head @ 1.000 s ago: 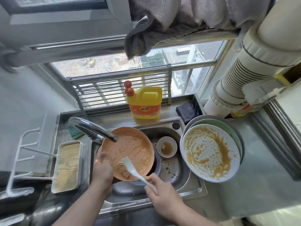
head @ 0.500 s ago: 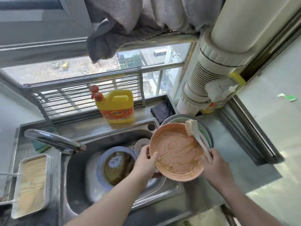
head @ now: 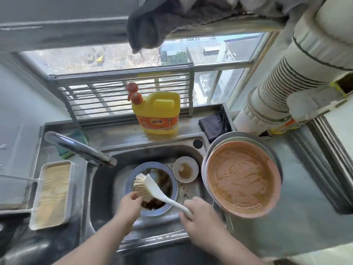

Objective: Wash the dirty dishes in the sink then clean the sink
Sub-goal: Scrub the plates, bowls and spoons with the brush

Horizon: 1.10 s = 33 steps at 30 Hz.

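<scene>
Steel sink [head: 103, 180], set under the window, taken as landmark for all entries.

In the basin: blue-rimmed plate [head: 172, 204], smeared with dark brown residue, lying roughly centre. Just beside it toward the back right of the sink: small white dish [head: 185, 172] holding a brownish puddle.

Over the plate: white dish brush [head: 150, 185], bristle head down at the plate's left part, handle slanting toward the sink's front right.

Right hand [head: 198, 220], at the front right of the sink: fingers curled round the end of the brush handle.

Left hand [head: 129, 205], at the front of the sink: fingertips pinched at the near rim of the plate, close under the bristles; exact contact hard to tell through blur.

On the counter right of the sink: pink plate [head: 242, 177], coated in orange-brown soapy smear, topmost on a stack of plates [head: 225, 139].

Behind the sink, on the ledge: yellow detergent jug [head: 158, 111] with red pump; dark cloth [head: 214, 124] to its right.

Across the sink's left rim: faucet [head: 80, 148], spout over the basin.

Left of the sink: white tray [head: 52, 194] with wood-grain base.
</scene>
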### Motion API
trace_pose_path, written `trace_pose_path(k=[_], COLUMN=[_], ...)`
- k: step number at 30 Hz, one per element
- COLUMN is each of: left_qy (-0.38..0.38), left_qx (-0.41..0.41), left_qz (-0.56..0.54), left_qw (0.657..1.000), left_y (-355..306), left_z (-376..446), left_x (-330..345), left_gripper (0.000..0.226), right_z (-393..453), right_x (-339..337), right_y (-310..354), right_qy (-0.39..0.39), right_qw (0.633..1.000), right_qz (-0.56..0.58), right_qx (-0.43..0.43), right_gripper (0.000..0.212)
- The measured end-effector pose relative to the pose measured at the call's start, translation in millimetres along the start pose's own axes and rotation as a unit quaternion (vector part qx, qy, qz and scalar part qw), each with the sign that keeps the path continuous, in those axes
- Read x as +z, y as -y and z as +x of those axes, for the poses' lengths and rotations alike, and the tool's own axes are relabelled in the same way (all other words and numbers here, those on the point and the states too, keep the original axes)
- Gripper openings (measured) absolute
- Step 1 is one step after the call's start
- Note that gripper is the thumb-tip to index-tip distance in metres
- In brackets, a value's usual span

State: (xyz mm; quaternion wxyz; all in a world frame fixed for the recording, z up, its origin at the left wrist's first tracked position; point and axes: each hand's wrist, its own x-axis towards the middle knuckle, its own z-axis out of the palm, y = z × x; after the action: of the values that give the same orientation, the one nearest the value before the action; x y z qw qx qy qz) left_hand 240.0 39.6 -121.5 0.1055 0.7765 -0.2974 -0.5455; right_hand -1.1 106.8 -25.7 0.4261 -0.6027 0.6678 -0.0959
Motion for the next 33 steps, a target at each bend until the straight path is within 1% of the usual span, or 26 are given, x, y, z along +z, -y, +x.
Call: trace_pose_path(k=[2, 3, 4, 5, 6, 7, 8, 9, 10, 11, 12, 14, 16, 17, 20, 22, 24, 26, 29, 31, 33], left_qy=[-0.031, -0.040, -0.045, -0.048, -0.049, -0.046, -0.042, -0.040, -0.044, -0.052, -0.061, -0.092, -0.102, -0.089, -0.038, -0.031, -0.032, -0.036, -0.028, -0.026, -0.046], left_qx=[-0.014, -0.019, -0.018, -0.014, -0.012, -0.013, -0.014, -0.015, -0.015, -0.008, -0.005, -0.005, -0.005, -0.003, -0.001, 0.000, -0.015, -0.023, -0.003, 0.040, 0.096], left_qz=[0.041, 0.051, 0.053, 0.053, 0.052, 0.052, 0.050, 0.048, 0.054, 0.064, 0.079, 0.105, 0.110, 0.100, 0.063, 0.029, -0.011, -0.028, 0.020, 0.081, 0.154], left_qw=[0.999, 0.998, 0.997, 0.997, 0.997, 0.997, 0.998, 0.998, 0.997, 0.997, 0.995, 0.990, 0.989, 0.991, 0.997, 0.999, 0.999, 0.999, 0.999, 0.996, 0.982], left_y=[12, 14, 15, 15, 15, 13, 13, 14, 16, 17, 19, 22, 25, 28, 32, 30, 23, 16, 8, 4, -1], left_z=[19, 29, 38, 49, 59, 66, 74, 80, 86, 90, 93, 97, 99, 99, 90, 82, 71, 56, 30, 14, -6], left_x=[-19, -24, -27, -29, -29, -28, -26, -23, -20, -17, -15, -13, -11, -10, -13, -20, -30, -43, -63, -69, -69], left_gripper=[0.020, 0.028, 0.043, 0.060, 0.072, 0.076, 0.069, 0.051, 0.027, 0.014, 0.011, 0.014, 0.014, 0.016, 0.034, 0.041, 0.043, 0.038, 0.052, 0.063, 0.070], right_z=[38, 57, 74, 92, 107, 119, 129, 137, 145, 151, 155, 159, 157, 155, 148, 142, 132, 120, 101, 88, 76], right_x=[29, 41, 52, 63, 74, 83, 91, 100, 108, 113, 118, 122, 124, 124, 119, 110, 98, 86, 69, 59, 50], right_y=[-4, -9, -15, -21, -29, -36, -42, -49, -55, -58, -59, -55, -51, -50, -52, -54, -58, -61, -55, -44, -33], right_qy=[0.072, 0.093, 0.106, 0.111, 0.107, 0.091, 0.076, 0.065, 0.069, 0.079, 0.081, 0.087, 0.079, 0.079, 0.067, 0.059, 0.060, 0.071, 0.062, 0.043, 0.025], right_qw=[0.997, 0.994, 0.990, 0.987, 0.986, 0.987, 0.987, 0.987, 0.987, 0.985, 0.984, 0.982, 0.982, 0.981, 0.983, 0.984, 0.984, 0.984, 0.988, 0.990, 0.992], right_qz=[-0.028, -0.038, -0.047, -0.059, -0.063, -0.063, -0.059, -0.062, -0.077, -0.089, -0.085, -0.078, -0.082, -0.090, -0.070, -0.055, -0.050, -0.048, -0.039, -0.032, -0.024], right_qx=[0.027, 0.052, 0.080, 0.097, 0.114, 0.120, 0.129, 0.134, 0.124, 0.123, 0.133, 0.146, 0.152, 0.152, 0.157, 0.160, 0.161, 0.158, 0.138, 0.128, 0.118], right_gripper=[0.030, 0.027, 0.027, 0.026, 0.024, 0.021, 0.017, 0.016, 0.019, 0.025, 0.028, 0.028, 0.018, 0.015, 0.016, 0.015, 0.018, 0.022, 0.029, 0.033, 0.032])
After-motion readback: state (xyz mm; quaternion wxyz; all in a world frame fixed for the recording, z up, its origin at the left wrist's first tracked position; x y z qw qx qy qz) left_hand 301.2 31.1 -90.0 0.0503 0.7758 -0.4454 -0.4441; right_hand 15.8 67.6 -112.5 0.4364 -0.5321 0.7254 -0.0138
